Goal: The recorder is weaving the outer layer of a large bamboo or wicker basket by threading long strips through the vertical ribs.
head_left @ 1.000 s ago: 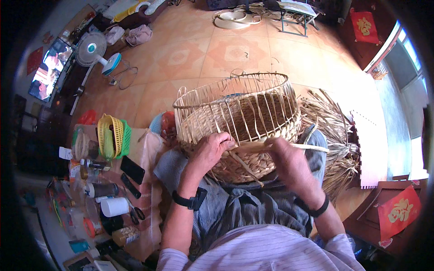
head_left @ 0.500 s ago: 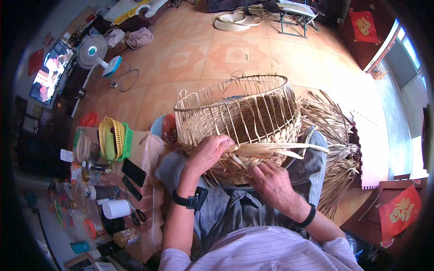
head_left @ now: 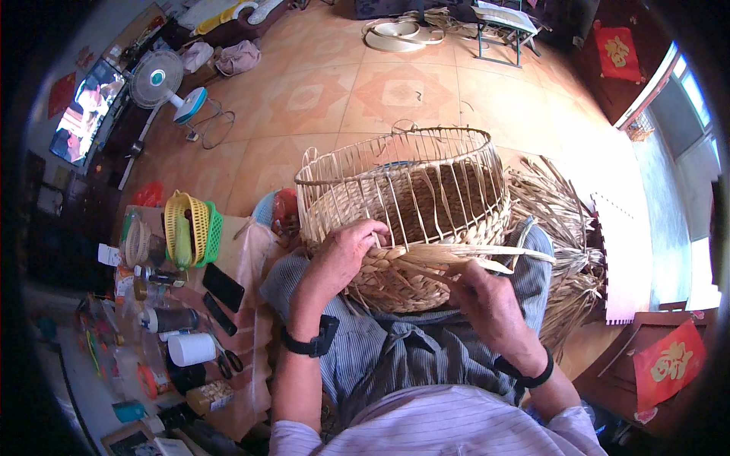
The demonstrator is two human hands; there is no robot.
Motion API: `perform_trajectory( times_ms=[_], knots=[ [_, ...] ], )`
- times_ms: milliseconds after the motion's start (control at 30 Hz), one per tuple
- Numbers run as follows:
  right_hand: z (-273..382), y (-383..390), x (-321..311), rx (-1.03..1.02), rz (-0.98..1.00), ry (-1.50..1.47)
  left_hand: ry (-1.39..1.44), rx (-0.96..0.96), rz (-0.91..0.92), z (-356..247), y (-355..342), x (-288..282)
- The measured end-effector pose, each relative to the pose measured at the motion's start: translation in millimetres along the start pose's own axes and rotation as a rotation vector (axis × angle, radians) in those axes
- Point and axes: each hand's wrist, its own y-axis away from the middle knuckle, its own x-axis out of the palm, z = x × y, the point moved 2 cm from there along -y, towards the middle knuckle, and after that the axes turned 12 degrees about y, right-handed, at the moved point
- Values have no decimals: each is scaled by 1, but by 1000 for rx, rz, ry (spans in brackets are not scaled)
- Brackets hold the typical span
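A half-woven straw basket (head_left: pixel 403 281) lies tilted across my lap, its wall of upright spokes rising to a thin hoop rim. My left hand (head_left: pixel 346 254) grips the near side of the wall, its fingertips curled over the woven edge between the spokes. My right hand (head_left: pixel 487 304) is closed in a pinch on a straw strand at the outside of the weave. Just above it, a bunch of pale flat straw strips (head_left: pixel 456 255) sticks out to the right along the woven edge. The fingertips of my right hand are partly hidden.
Bundles of dry straw (head_left: pixel 559 243) lie on the floor to the right. On the left, a low table holds yellow and green plastic baskets (head_left: pixel 186 228), a black phone (head_left: pixel 223 289), scissors (head_left: pixel 226 361) and a white paper roll (head_left: pixel 192 349). A fan (head_left: pixel 157 79) stands farther back.
My right hand has moved to the right, away from the weave, drawing a strand with it. My left hand has shifted slightly up and left along the woven edge.
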Motion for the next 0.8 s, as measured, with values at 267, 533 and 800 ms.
perform_trajectory(
  times_ms=[267,533,800],
  knots=[
    [-1,-27,-10,-31,62,-854,-133,182,-226,-32,23,9],
    [-4,-65,-4,-80,-141,-659,-99,51,-205,-37,16,24],
    [-16,-58,23,224,9,-745,-237,-79,-12,-27,-2,30]
  ],
)
